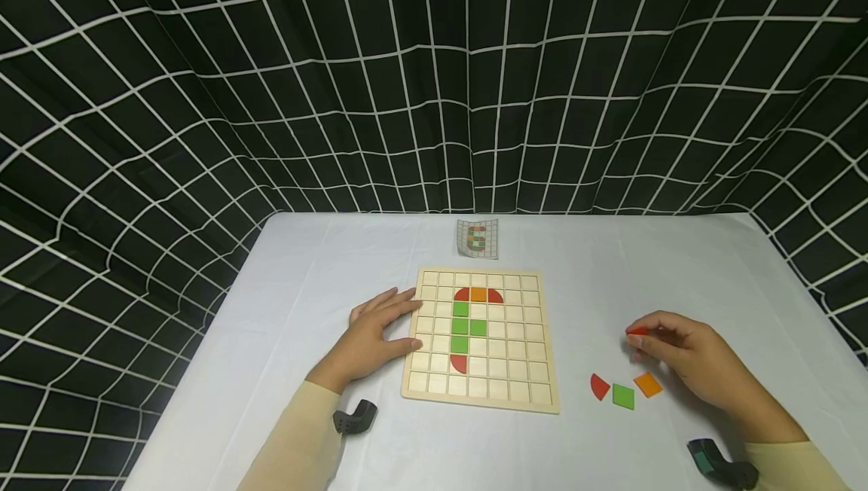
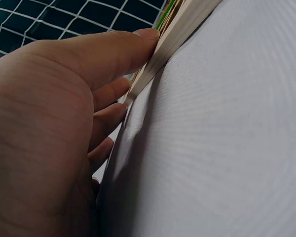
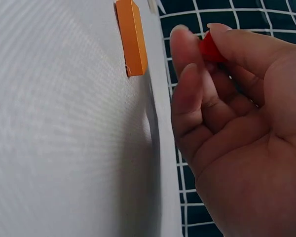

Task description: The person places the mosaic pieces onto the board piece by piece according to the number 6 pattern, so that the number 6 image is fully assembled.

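A wooden grid board (image 1: 511,370) lies on the table with red quarter-circle tiles (image 1: 459,364), several green square tiles (image 1: 459,326) and one orange square tile (image 1: 478,294) in its cells. Along the board's left edge rests my left hand (image 1: 369,344), fingers extended and thumb touching the rim, as the left wrist view also shows. To the right of the board, my right hand (image 1: 685,355) pinches a red tile (image 3: 210,49) between thumb and fingertips, above the table. The fingers partly cover that tile, so its full shape is hidden.
Beneath the right hand lie a loose red quarter-circle tile (image 1: 600,386), a green tile (image 1: 623,396) and an orange tile (image 1: 648,384). Behind the board is a small paper card (image 1: 478,239) with a coloured grid pattern. A black grid-lined curtain (image 1: 434,84) surrounds the white table (image 1: 325,265).
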### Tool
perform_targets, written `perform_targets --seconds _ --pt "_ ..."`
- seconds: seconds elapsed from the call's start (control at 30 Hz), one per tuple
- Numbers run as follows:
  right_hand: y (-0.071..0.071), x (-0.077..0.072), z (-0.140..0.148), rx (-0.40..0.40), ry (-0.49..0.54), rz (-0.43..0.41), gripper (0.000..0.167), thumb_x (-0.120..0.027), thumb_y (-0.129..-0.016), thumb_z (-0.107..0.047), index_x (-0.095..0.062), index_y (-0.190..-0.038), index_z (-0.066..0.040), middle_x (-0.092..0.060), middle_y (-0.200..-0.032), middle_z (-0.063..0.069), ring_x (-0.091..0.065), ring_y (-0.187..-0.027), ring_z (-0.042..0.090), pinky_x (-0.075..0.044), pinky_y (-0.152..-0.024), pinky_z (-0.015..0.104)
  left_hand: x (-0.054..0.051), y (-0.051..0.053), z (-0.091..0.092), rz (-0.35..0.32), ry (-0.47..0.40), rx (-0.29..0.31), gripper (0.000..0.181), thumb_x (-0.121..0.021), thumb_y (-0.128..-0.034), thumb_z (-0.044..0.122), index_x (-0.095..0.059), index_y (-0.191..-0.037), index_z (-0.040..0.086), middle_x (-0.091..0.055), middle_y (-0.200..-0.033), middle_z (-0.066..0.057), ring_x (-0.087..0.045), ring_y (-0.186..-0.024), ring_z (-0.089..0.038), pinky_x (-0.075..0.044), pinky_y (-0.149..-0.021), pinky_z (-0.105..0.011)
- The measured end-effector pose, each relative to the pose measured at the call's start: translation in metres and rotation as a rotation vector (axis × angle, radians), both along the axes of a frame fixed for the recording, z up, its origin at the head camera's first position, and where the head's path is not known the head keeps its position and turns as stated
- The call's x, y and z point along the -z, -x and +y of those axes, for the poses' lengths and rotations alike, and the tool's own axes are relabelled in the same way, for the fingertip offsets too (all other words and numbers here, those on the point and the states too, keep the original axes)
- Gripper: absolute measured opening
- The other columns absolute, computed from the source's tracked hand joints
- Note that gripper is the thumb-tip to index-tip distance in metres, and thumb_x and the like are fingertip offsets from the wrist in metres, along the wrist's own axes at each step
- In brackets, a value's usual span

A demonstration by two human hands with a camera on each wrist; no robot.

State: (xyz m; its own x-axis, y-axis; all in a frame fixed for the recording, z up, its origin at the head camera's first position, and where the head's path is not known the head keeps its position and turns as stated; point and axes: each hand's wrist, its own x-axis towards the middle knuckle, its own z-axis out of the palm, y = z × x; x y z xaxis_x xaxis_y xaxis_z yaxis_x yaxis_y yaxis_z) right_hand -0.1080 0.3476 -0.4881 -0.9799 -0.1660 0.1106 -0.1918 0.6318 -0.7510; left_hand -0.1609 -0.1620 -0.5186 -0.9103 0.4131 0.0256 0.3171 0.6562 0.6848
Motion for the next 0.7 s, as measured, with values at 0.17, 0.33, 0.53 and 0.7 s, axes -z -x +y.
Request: perform_targets --seconds 0.17,0.33,0.53,0.7 --pt "0.0 -0.0009 -0.0014 0.0 0.064 -0.019 0.015 -0.074 -0.101 0.003 -0.072 -0.116 0.0 -0.076 -0.094 0.007 -0.072 -0.075 0.019 -0.054 -0.069 0.019 0.0008 0.0008 -0.0004 -0.013 0.009 0.001 0.069 -0.085 -0.0963 0.04 -0.06 -0.158 0.024 -0.04 -0.172 0.009 -0.021 -0.163 -0.022 -0.006 -0.125 -0.05" --pt "0.0012 -0.0001 -0.0027 0.017 0.151 -0.049 0.019 -0.073 -0.102 0.004 -0.067 -0.119 0.005 -0.074 -0.097 0.014 -0.075 -0.072 0.022 -0.061 -0.066 0.026 0.0009 0.0015 -0.0009 -0.017 0.012 0.002 0.069 -0.085 -0.0967 0.041 -0.06 -0.159 0.024 -0.039 -0.172 0.009 -0.021 -0.163 -0.021 -0.007 -0.125 -0.049" --pt "0.0027 0.0017 -0.0005 0.064 0.128 -0.036 0.02 -0.074 -0.102 0.002 -0.07 -0.122 0.006 -0.078 -0.096 0.011 -0.077 -0.076 0.018 -0.059 -0.071 0.02 0.0008 0.0015 -0.0014 -0.007 0.009 0.006 0.069 -0.085 -0.0966 0.04 -0.06 -0.158 0.024 -0.04 -0.172 0.008 -0.021 -0.163 -0.023 -0.007 -0.125 -0.051" --pt "0.0034 0.0014 0.0012 0.061 0.228 -0.041 0.021 -0.072 -0.101 0.008 -0.063 -0.121 0.011 -0.077 -0.097 0.015 -0.078 -0.077 0.019 -0.062 -0.072 0.025 0.0011 0.0014 -0.0009 -0.006 0.012 0.004 0.069 -0.085 -0.0966 0.041 -0.06 -0.158 0.023 -0.04 -0.172 0.008 -0.021 -0.163 -0.022 -0.007 -0.125 -0.051"
